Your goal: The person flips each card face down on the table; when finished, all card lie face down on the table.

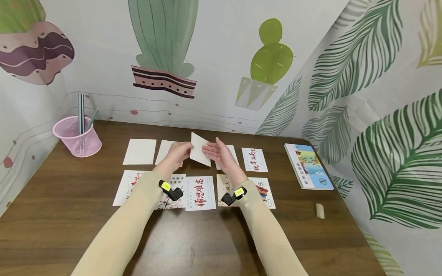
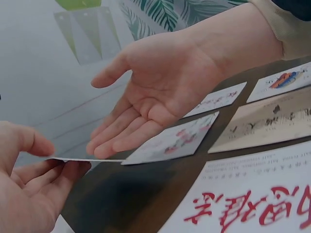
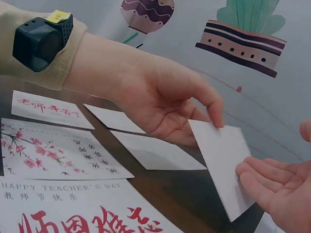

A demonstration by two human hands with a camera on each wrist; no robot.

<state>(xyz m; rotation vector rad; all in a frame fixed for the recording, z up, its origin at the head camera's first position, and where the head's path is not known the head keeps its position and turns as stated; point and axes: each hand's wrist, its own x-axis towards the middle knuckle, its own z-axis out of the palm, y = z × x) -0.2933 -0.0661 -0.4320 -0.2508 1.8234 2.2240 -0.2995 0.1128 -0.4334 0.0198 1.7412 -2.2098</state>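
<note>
Card (image 1: 200,150), blank side up, sits lifted above the table (image 1: 69,214) between my hands, over the two rows of cards. My left hand (image 1: 177,152) pinches its edge, thumb over fingers; my right hand (image 1: 217,152) lies flat with straight fingers, tips under the other edge. Best to keep the pinch light and support from beneath. Only the right wrist view shows the pinch; the head view shows the whole layout.
</note>
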